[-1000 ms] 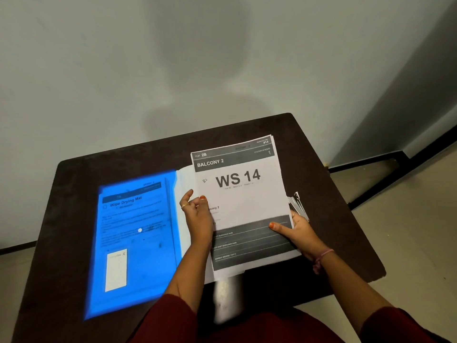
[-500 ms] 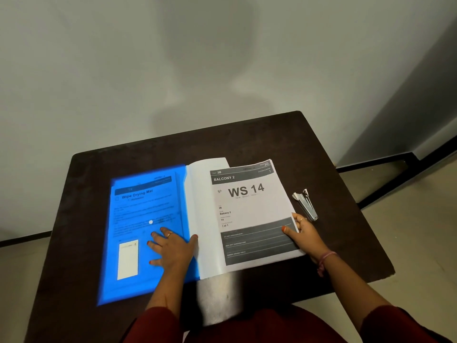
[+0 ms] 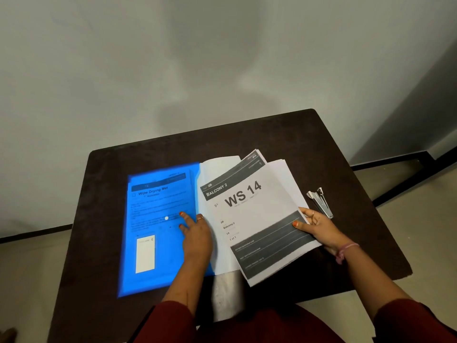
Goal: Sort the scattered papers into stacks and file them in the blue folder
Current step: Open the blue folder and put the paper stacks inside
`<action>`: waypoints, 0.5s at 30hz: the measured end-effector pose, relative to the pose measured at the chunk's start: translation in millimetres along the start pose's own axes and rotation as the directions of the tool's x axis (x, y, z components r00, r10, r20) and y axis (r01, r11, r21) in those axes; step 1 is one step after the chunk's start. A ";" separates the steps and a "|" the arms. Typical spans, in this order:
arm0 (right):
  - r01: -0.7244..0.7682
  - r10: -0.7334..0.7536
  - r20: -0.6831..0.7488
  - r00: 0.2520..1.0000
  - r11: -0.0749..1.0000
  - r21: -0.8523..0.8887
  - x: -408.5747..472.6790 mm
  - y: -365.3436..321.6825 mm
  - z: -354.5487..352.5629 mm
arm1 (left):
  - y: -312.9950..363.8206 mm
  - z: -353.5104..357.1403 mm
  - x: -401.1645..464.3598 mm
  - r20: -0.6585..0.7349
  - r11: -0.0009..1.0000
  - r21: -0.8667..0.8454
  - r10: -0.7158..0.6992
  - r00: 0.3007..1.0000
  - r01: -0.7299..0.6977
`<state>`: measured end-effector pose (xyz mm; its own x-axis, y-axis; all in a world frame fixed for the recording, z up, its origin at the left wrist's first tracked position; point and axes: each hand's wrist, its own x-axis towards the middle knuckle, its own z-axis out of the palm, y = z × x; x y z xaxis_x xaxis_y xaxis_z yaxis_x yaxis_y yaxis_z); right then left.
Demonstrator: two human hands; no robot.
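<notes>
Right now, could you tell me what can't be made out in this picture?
Head view only:
- Small print on the WS 14 sheet: too small.
- Sheets beneath it: covered, count unknown.
- Page inside the blue folder: body text blurred by the cover.
- Folder's inner edge: hidden by the left hand.
- Right hand fingers: under the papers.

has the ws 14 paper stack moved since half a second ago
Yes. The white WS 14 paper stack has turned counterclockwise against the open blue plastic folder, its far edge now fanned, gripped by the right hand.

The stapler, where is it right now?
In the head view, the stapler lies on the dark table, right of the WS 14 papers, just beyond the right hand.
</notes>
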<state>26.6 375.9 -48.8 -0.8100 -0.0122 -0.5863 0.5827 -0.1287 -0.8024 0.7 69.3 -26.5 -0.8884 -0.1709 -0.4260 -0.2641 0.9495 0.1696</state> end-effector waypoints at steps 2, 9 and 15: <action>-0.013 0.015 0.051 0.999 0.999 -0.044 2.2 -11.0 4.3 | 3.2 -4.3 -2.6 0.003 0.999 0.054 -0.008 1.000 0.008; -0.016 0.063 0.183 0.981 0.969 -0.247 17.1 -37.1 18.3 | 13.8 -13.3 -5.4 0.096 0.998 0.051 -0.043 0.995 0.038; 0.068 -0.017 0.181 0.983 0.957 -0.283 32.5 -39.9 47.5 | 16.0 -11.4 -2.7 0.190 0.992 -0.023 -0.115 0.975 0.121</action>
<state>-26.1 333.5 -30.5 -0.8183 -0.1889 -0.5429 0.5206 0.1569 -0.8393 -5.4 81.9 -12.5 -0.7649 -0.2256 -0.6033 -0.3784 0.9154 0.1375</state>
